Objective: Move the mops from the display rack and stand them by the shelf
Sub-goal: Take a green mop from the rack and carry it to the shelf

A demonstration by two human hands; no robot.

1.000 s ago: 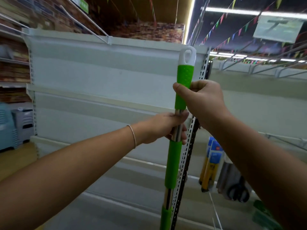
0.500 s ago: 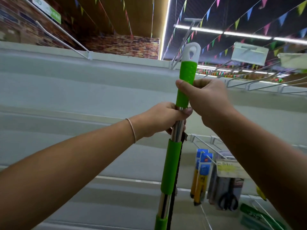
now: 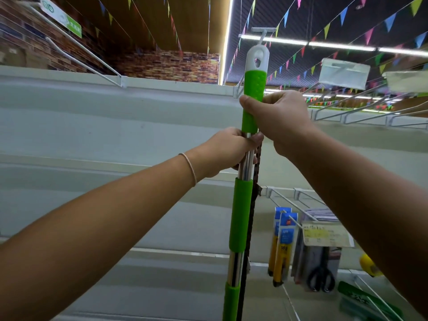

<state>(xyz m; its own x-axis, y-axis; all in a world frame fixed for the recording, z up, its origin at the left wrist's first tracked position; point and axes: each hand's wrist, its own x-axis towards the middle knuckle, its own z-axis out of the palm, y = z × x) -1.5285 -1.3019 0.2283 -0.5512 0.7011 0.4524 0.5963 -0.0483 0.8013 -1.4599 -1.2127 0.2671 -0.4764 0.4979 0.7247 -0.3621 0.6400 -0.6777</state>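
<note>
While the pale shelf (image 3: 115, 126) filled the view ahead, I held the mop (image 3: 240, 205) upright right in front of it, long axis near vertical, white hanging loop on top. My right hand (image 3: 278, 119) wrapped the upper green grip, nearest the loop, while my left hand (image 3: 229, 149) curled round the chrome tube just below. Packets and a yellow price tag (image 3: 324, 235) hung lower right; I could read nothing on them.
</note>
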